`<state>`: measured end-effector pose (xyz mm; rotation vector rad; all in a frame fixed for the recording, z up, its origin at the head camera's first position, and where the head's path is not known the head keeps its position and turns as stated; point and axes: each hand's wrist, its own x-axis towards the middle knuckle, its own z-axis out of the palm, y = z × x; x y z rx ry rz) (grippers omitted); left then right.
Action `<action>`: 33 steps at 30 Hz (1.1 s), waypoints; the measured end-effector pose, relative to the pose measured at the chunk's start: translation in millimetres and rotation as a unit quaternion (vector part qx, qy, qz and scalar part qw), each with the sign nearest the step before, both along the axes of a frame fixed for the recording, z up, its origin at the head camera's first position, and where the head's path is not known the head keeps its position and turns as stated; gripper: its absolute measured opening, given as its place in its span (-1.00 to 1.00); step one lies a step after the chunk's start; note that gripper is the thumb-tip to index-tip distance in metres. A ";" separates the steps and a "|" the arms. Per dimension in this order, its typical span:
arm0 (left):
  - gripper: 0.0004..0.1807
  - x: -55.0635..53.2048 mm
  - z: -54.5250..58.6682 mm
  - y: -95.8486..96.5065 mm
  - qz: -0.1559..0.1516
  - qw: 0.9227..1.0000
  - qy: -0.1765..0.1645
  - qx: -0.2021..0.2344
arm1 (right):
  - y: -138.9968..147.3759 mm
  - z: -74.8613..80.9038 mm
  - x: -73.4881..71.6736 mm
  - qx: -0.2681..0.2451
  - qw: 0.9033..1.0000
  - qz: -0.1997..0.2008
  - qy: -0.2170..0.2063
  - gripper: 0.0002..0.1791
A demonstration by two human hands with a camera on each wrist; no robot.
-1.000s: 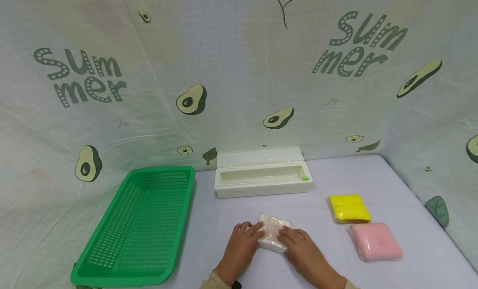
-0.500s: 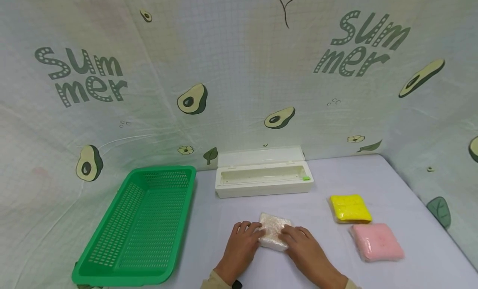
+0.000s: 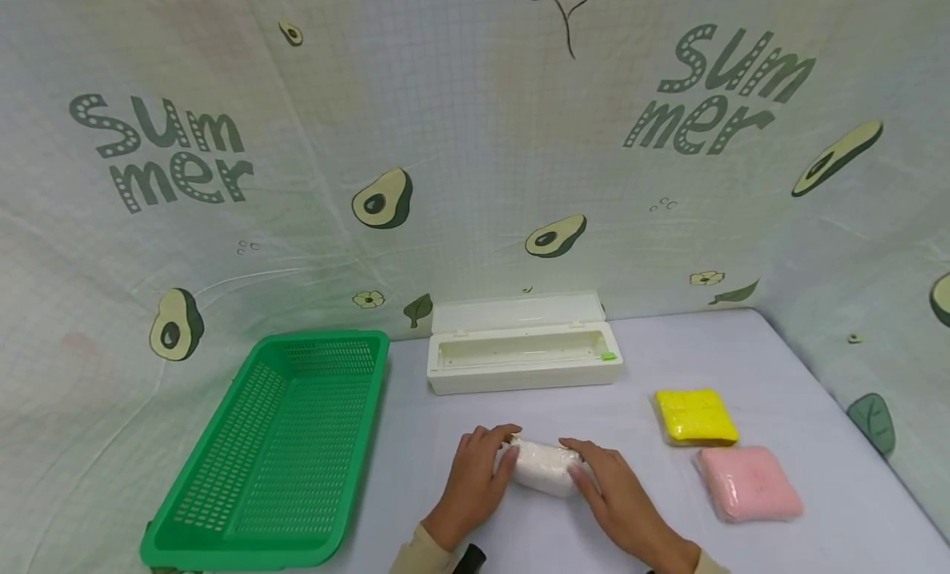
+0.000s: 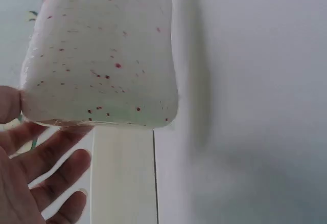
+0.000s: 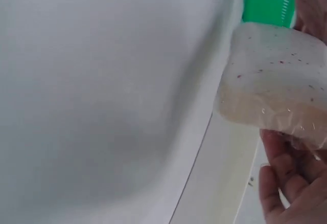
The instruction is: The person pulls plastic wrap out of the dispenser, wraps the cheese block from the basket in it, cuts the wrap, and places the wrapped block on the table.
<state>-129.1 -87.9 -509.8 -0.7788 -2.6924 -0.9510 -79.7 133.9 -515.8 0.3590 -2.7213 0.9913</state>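
A soft white packet in clear plastic is held between both hands in front of the white box. It is tilted up, its face towards the person. In the left wrist view, small red specks dot the packet's pale face. My left hand pinches its left end between thumb and fingers; my right hand pinches the right end. In the right wrist view, the right hand's fingers lie behind the packet's edge. Whether its lower edge touches the table cannot be told.
A green slotted basket stands at the left. At the back is a long white box with its lid raised and a green tab. Yellow and pink packets lie at the right on the white cloth.
The packet lay flat with its upper face showing; now it is tipped up between the hands. The thumbs have come to its near side, and the fingers have moved to its far edge.
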 end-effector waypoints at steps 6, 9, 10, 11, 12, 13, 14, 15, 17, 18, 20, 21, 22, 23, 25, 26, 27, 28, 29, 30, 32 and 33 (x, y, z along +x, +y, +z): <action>-0.71 -11.3 -2.3 6.7 0.039 0.997 -0.058 0.035 | -5.2 9.7 -16.4 -0.092 0.991 -0.040 -0.092 -0.72; -0.71 -15.0 -6.2 10.0 0.048 0.995 -0.077 0.039 | -5.1 9.0 -25.8 -0.113 0.985 -0.052 -0.122 -0.74; -0.71 -15.9 -7.5 11.1 0.049 0.994 -0.086 0.040 | -5.0 8.0 -28.4 -0.115 0.983 -0.058 -0.129 -0.74; -0.71 -16.3 -9.6 12.2 0.054 0.993 -0.096 0.041 | -5.2 7.1 -30.6 -0.117 0.982 -0.062 -0.132 -0.74; -0.70 -16.7 -11.9 13.3 0.058 0.992 -0.102 0.039 | -5.4 6.2 -32.6 -0.119 0.982 -0.066 -0.132 -0.74; -0.69 -16.2 -13.7 14.3 0.064 0.991 -0.110 0.036 | -5.6 5.3 -34.2 -0.121 0.981 -0.070 -0.132 -0.75; -0.68 -15.5 -14.7 15.2 0.067 0.990 -0.119 0.030 | -5.8 4.3 -35.7 -0.119 0.981 -0.074 -0.132 -0.74; -0.67 -14.5 -15.9 15.8 0.069 0.990 -0.124 0.024 | -6.0 3.2 -37.2 -0.116 0.982 -0.077 -0.131 -0.73; -0.62 -11.4 -18.2 16.7 0.072 0.989 -0.131 0.008 | -5.6 0.8 -38.9 -0.106 0.982 -0.082 -0.132 -0.72; -0.57 -9.7 -19.3 16.8 0.071 0.989 -0.133 -0.001 | -5.2 -0.5 -39.3 -0.102 0.982 -0.084 -0.135 -0.70; -0.46 -5.8 -21.2 16.3 0.069 0.988 -0.137 -0.024 | -4.0 -2.9 -39.0 -0.089 0.982 -0.086 -0.143 -0.65; -0.40 -3.7 -22.9 15.9 0.068 0.988 -0.138 -0.032 | -3.2 -3.9 -38.5 -0.085 0.982 -0.084 -0.148 -0.62; -0.33 -1.0 -24.5 15.4 0.067 0.988 -0.136 -0.039 | -2.6 -4.9 -37.0 -0.077 0.982 -0.083 -0.151 -0.59; -0.26 1.7 -25.8 14.9 0.068 0.987 -0.137 -0.050 | -1.9 -5.8 -35.4 -0.068 0.983 -0.081 -0.153 -0.55; -0.17 7.4 -27.1 14.1 0.069 0.987 -0.126 -0.069 | -0.8 -6.4 -31.8 -0.049 0.984 -0.079 -0.152 -0.47; -0.14 10.2 -27.2 13.9 0.069 0.987 -0.119 -0.077 | -0.5 -6.3 -29.6 -0.038 0.985 -0.076 -0.150 -0.42; -0.12 12.9 -27.4 13.9 0.070 0.987 -0.113 -0.087 | -0.2 -6.0 -26.8 -0.023 0.987 -0.073 -0.144 -0.37; -0.11 15.4 -27.3 14.0 0.071 0.987 -0.104 -0.097 | 0.0 -5.5 -23.5 -0.004 0.988 -0.071 -0.136 -0.32; -0.13 17.5 -26.9 14.3 0.074 0.986 -0.098 -0.108 | 0.3 -5.1 -19.9 0.013 0.989 -0.070 -0.127 -0.27; -0.15 19.5 -26.1 14.6 0.075 0.986 -0.089 -0.117 | 0.5 -4.6 -16.1 0.030 0.991 -0.070 -0.115 -0.24; -0.21 22.2 -25.5 15.7 0.081 0.985 -0.072 -0.137 | 1.1 -4.4 -8.1 0.073 0.991 -0.072 -0.081 -0.18; -0.25 23.0 -25.4 16.4 0.085 0.983 -0.063 -0.148 | 1.5 -4.6 -4.5 0.096 0.990 -0.076 -0.063 -0.15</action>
